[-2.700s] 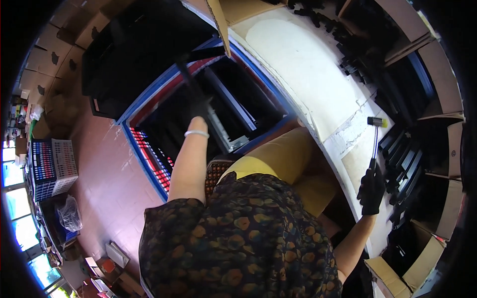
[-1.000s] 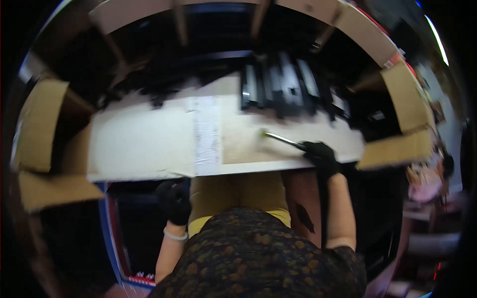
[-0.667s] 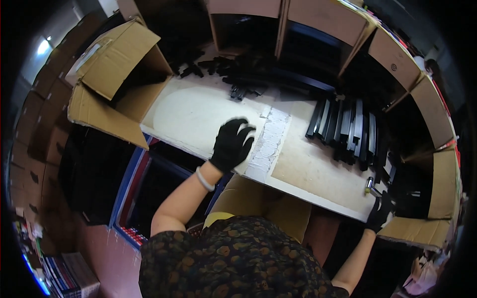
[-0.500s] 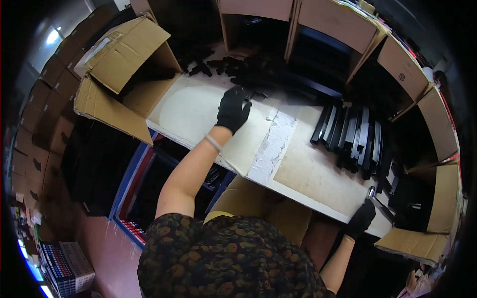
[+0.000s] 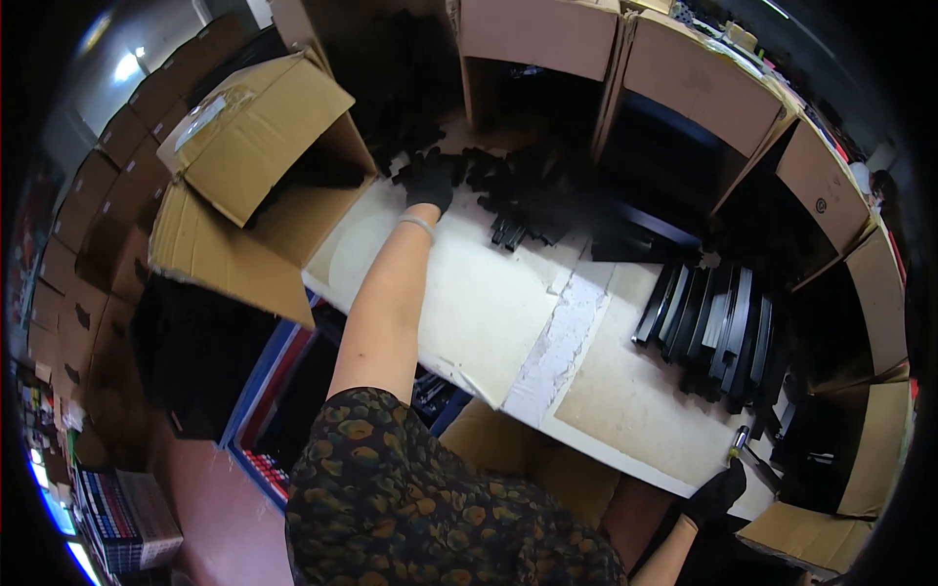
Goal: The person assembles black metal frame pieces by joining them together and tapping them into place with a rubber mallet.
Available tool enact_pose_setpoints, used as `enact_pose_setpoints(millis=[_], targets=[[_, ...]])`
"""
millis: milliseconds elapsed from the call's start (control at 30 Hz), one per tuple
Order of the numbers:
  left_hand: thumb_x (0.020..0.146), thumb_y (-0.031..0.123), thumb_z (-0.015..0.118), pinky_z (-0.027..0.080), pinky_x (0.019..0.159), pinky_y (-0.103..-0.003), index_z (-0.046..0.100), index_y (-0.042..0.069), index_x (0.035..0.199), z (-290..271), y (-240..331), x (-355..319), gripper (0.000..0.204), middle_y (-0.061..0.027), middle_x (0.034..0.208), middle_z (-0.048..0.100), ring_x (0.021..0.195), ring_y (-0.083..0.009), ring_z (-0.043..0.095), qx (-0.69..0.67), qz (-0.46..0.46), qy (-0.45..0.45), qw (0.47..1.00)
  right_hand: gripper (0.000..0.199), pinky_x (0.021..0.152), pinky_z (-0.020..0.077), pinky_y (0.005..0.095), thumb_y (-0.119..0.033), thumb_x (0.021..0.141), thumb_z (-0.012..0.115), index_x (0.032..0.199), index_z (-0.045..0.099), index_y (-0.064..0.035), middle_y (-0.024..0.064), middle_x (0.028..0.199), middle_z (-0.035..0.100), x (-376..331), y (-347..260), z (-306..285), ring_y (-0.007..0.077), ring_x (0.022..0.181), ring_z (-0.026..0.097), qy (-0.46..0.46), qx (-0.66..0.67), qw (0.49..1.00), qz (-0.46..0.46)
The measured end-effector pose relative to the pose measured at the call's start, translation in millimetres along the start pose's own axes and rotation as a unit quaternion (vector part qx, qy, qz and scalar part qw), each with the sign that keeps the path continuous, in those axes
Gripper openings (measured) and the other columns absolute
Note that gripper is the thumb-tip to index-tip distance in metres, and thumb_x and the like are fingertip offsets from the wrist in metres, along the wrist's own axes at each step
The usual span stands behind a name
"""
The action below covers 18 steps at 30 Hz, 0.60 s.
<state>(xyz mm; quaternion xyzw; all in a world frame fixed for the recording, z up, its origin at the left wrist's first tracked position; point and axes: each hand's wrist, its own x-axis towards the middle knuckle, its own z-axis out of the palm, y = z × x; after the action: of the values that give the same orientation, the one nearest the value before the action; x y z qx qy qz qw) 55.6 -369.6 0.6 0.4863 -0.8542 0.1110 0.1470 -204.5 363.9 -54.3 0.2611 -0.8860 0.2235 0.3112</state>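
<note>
Head view, looking down over my patterned dark blouse (image 5: 430, 498). My left hand (image 5: 430, 184), in a black glove, is stretched far across the pale cardboard-covered counter (image 5: 489, 303) and rests on a heap of small black plastic parts (image 5: 508, 190) piled at the counter's back edge; the fingers are curled down into the heap, but I cannot tell whether they pinch a piece. A thin pale bracelet (image 5: 417, 222) circles that wrist. My right hand (image 5: 716, 491), also black-gloved, sits low at the counter's near right corner, fingers wrapped tightly around the handle of a slim tool with a yellow-banded grip (image 5: 740, 444), its tip pointing up toward a row of long black metal strips (image 5: 713, 327) laid side by side. An open brown cardboard box (image 5: 254, 132) lies on its side just left of the heap, flaps spread. Brown cardboard bins (image 5: 684, 88) stand behind the counter.
</note>
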Motion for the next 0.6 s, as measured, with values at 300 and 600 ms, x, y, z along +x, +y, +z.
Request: enact_pose_setpoints(millis=[300, 600], targets=[[0.098, 0.059, 0.024, 0.028, 0.116, -0.048, 0.036, 0.026, 0.152, -16.3, 20.3, 39.1, 0.064, -0.0060, 0.157, 0.036, 0.141, -0.0287, 0.039, -0.007, -0.055, -0.225, 0.973, 0.025, 0.098, 0.0461, 0.0390, -0.001, 0.095, 0.052, 0.116, 0.065, 0.0014, 0.0166, 0.114, 0.066, -16.9, 14.4, -3.6, 0.0311, 0.110, 0.060, -0.027, -0.021, 0.999, 0.006], [0.093, 0.040, 0.054, 0.047, 0.086, -0.050, 0.070, 0.012, 0.097, -7.2, 23.2, -67.5, 0.032, -0.0142, 0.102, 0.069, 0.099, -0.0371, 0.064, -0.114, 0.112, 0.004, 0.987, 0.025, 0.095, 0.0481, 0.0385, 0.004, 0.089, 0.057, 0.109, 0.070, -0.0010, 0.0153, 0.105, 0.069, -0.7, 4.4, 0.3, 0.0315, 0.102, 0.063, 0.010, -0.005, 1.000, -0.014]])
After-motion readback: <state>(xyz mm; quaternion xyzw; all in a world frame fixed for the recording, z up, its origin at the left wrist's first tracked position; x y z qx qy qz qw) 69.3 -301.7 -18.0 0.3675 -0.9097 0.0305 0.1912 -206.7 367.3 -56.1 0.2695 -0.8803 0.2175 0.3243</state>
